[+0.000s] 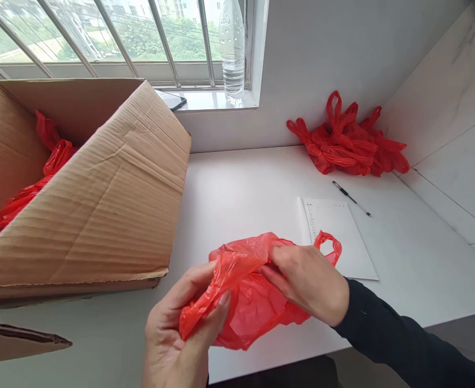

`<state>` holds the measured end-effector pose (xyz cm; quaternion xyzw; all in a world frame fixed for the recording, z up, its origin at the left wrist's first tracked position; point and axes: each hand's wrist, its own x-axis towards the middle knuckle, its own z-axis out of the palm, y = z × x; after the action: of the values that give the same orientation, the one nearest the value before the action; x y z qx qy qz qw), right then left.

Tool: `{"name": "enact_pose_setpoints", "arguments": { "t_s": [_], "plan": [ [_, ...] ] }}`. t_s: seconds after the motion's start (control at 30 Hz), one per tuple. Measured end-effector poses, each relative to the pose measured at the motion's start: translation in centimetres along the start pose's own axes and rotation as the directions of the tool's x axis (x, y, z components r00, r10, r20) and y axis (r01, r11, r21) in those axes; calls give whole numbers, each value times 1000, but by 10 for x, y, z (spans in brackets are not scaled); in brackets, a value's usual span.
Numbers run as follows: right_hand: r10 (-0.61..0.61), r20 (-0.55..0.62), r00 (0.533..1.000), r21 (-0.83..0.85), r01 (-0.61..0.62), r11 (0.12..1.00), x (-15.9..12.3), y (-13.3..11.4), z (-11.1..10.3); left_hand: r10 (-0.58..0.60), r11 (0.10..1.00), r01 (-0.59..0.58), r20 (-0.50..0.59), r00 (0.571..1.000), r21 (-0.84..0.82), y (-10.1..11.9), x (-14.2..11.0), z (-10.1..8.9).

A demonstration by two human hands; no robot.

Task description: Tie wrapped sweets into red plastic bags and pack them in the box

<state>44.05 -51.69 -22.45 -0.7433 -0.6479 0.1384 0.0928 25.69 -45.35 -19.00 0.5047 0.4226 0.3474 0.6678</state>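
A thin red plastic bag (253, 307) is spread between my hands above the front of the white table. My left hand (184, 323) grips the bag's gathered left part, with the thumb pressed on top of it. Reaching in from the right, my right hand (306, 277) has its fingers at the bag's mouth; the fingertips are hidden behind the film, and I cannot tell whether they pinch it. One looped handle (336, 248) of the bag sticks up beyond my right wrist, over the notebook.
To the left stands an open cardboard box (132, 199) with red bags (57, 156) inside. More red bags (350, 143) are heaped at the back right. A notebook (354, 242) and a pen (350, 198) lie right of centre. A water bottle (233, 59) stands on the windowsill.
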Motion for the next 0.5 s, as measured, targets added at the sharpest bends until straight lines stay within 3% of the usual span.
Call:
{"name": "enact_pose_setpoints", "arguments": {
  "t_s": [0.1,0.2,0.33,0.5],
  "plan": [
    [-15,104,994,-62,22,998,3,-6,4,24,1000,-24,12,1000,3,-2,-1,0],
    [37,226,973,-184,6,983,7,-3,17,56,998,-57,-76,996,-13,-3,-3,0],
    [65,243,968,-213,-12,977,8,4,26,13,999,-17,-128,992,-30,-4,-5,2],
    [126,234,964,-282,-56,958,2,11,4,17,998,-25,-117,993,-66,-4,-6,6]
  ]
}}
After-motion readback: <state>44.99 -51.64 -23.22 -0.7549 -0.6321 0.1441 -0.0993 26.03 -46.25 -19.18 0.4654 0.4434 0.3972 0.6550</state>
